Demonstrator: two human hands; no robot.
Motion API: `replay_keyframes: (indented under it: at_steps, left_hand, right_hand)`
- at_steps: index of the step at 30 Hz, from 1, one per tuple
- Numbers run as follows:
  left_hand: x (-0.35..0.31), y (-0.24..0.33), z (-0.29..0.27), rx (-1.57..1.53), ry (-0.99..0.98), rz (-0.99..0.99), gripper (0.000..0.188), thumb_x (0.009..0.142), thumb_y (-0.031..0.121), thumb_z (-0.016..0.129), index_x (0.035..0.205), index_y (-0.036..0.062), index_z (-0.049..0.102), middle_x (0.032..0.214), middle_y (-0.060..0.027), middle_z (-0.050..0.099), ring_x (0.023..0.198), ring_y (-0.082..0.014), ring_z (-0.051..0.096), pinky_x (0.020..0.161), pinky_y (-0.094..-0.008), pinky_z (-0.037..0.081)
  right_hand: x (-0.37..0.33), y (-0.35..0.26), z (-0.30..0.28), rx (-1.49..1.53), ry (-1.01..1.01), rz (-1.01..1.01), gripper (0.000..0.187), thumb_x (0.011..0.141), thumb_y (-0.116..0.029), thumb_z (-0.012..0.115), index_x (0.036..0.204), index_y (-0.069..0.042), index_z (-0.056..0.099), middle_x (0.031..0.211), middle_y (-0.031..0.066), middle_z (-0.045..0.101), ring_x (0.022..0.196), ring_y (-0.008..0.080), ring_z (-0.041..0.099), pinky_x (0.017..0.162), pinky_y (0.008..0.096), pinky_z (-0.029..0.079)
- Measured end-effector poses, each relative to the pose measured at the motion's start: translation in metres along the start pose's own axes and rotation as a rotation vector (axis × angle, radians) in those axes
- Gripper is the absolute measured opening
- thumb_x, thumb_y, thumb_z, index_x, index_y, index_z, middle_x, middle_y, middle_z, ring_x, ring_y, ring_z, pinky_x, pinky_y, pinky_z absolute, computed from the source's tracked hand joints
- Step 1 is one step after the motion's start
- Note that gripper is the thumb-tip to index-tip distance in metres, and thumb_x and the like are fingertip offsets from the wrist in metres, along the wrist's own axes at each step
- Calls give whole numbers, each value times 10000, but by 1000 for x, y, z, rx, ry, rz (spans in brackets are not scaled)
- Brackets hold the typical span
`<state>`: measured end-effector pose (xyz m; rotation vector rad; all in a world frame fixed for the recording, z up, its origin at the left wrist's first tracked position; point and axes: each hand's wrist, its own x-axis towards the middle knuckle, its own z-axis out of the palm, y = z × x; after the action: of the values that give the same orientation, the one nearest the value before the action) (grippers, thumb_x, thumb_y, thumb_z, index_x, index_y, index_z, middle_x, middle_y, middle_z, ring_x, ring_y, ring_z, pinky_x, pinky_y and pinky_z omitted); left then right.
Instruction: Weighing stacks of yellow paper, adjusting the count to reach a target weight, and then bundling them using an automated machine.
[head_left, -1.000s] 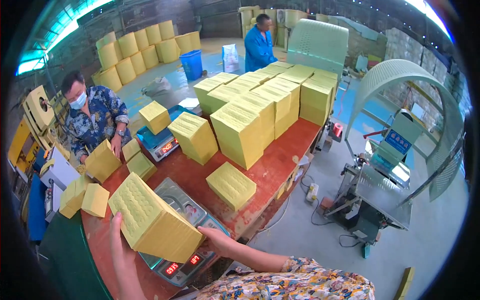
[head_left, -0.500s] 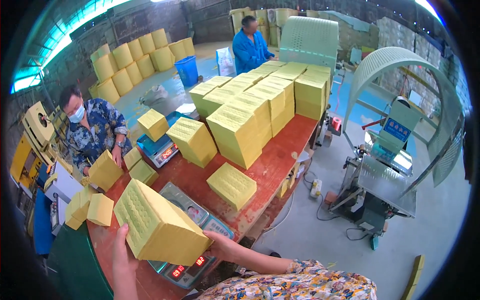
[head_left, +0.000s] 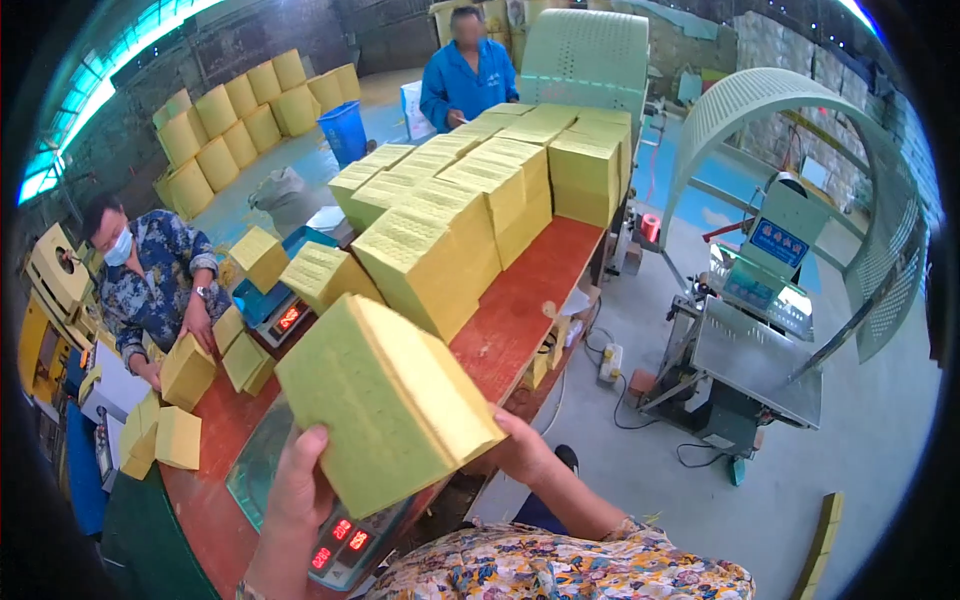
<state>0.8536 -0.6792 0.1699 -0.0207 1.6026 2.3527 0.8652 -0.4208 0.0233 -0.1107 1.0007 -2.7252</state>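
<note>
Between my two hands is a thick block of stacked yellow paper (head_left: pixel 375 415), tilted above the scale at the front of the table. My left hand (head_left: pixel 303 475) grips its lower left side, thumb on the face. My right hand (head_left: pixel 520 447) is closed on its right corner. Beneath it, the digital scale (head_left: pixel 345 575) shows a lit red display, while the block covers most of its pan. Just beyond stand another paper block (head_left: pixel 325 275) and a large group of tall yellow paper stacks (head_left: pixel 430 255) on the red table (head_left: pixel 520 330).
Across the table at left, a masked co-worker (head_left: pixel 160 280) handles a smaller paper block (head_left: pixel 187 372) beside a second scale (head_left: pixel 278 318). Another person in blue (head_left: pixel 467 80) stands behind the stacks. A metal machine with a curved perforated guard (head_left: pixel 770 110) stands at right; a cable (head_left: pixel 630 420) lies on the floor.
My hands have moved the paper block rightward and turned it so its broad face shows. The loose block that lay on the table beyond it no longer shows. My view has shifted right.
</note>
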Motion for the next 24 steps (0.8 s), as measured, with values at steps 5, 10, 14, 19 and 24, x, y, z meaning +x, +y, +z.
replay_keyframes:
  at_steps: [5,10,14,19,24]
  left_hand:
    - [112,-37,119,38,-176,3,597,904,244,587,1418,23,379,1333,-98,524,1203,-217,535,1023,-378,439]
    - [240,-90,230,-14,-140,-95,573,915,237,575,1417,41,381,1325,-96,516,1197,-223,535,1016,-384,447]
    - [334,-119,305,-85,-99,-170,551,931,249,577,1417,74,383,1300,-77,531,1188,-214,547,973,-387,490]
    - [430,-136,380,-19,-84,-191,513,962,296,557,1399,83,394,1284,-87,546,1148,-206,585,910,-391,548]
    - [484,-141,427,163,-1,-146,587,955,339,589,1408,41,363,1327,-137,520,1180,-219,573,880,-403,559]
  right_hand:
    - [16,-91,-115,38,193,-54,728,865,-484,597,1434,-55,445,1376,46,560,1241,205,528,1035,378,392]
    - [58,-207,-242,24,232,-80,656,890,-462,585,1417,-89,471,1352,34,581,1226,183,537,1017,378,403]
    - [106,-290,-332,6,233,-4,612,892,-478,558,1372,-101,523,1317,37,607,1184,194,565,979,406,427]
    - [152,-365,-406,-18,310,72,546,940,-482,482,1284,-71,584,1206,66,653,1062,224,609,919,397,464]
    - [181,-400,-444,31,320,127,538,951,-468,471,1310,-79,570,1243,71,644,1092,232,604,946,401,455]
